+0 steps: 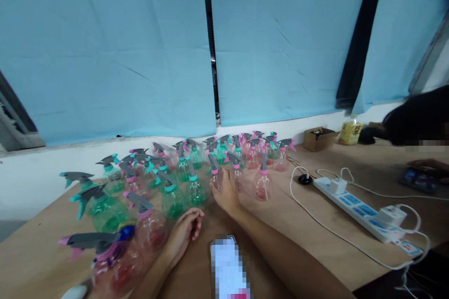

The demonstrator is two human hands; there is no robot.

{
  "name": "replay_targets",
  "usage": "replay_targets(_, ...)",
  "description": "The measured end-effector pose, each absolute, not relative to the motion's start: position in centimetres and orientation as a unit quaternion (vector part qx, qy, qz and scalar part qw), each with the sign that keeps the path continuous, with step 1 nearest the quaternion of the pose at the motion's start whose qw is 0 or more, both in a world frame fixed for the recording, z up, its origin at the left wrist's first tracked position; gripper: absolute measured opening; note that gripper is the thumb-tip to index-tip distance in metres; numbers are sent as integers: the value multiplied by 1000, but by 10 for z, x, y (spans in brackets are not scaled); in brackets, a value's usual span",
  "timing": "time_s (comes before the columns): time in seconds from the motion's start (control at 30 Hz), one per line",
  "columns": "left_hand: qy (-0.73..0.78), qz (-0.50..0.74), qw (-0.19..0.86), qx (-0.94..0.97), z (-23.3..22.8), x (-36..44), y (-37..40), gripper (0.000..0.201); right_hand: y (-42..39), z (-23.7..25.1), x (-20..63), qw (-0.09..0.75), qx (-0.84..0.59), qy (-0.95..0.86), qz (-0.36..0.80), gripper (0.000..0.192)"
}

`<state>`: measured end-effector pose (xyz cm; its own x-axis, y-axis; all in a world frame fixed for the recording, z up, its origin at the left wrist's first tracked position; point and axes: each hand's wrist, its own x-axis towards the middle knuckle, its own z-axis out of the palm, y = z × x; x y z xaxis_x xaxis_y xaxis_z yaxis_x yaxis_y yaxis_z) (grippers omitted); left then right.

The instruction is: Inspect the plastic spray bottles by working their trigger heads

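Touching a pink-collared bottle [214,177] — right hand [228,194] (left hand [183,231] nearby).

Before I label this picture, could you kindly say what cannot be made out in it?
All in the head view:
Right hand: its back hides whether it grips the spray bottle beside it.
Rear spray bottles: partly hidden by nearer ones.
Phone: screen pixelated, near end cut off by the bottom edge.
Dark device: blurred.

Here's the pink spray bottle [215,177] | grey trigger head, pink collar on | upright, partly hidden | on the table [280,224]
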<state>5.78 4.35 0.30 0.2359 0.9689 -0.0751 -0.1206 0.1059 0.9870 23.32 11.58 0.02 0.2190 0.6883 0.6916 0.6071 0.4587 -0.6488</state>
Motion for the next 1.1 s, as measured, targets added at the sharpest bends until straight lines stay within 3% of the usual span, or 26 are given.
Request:
replay_targets(0.17, 424, 447, 612, 495, 4, 58, 43, 26, 103, 14, 248, 615, -508, -602, -23, 52)
replay_targets(0.37, 428, 446, 606, 502, 5, 59, 41, 27, 110, 27, 280, 612, -510, -598, -89, 67)
replay_targets(0.6, 426, 446, 608, 499, 0, 57, 45, 28, 143, 11, 287, 702, -481, -523, 53, 65)
replay_targets(0.8, 427, 448, 608, 497, 3, 58, 44, 27, 136, 12, 290, 682, -487, -536, 103, 63)
replay_targets(1.0, 429, 441, 611, 499, 2, 58, 45, 27, 128, 18, 295, 622, -474, -577, 236, 20)
replay_targets(1.1, 422, 440, 613, 502, -2, 56, 46, 26, 119, 25, 294, 587, -403, -614, 340, 17)
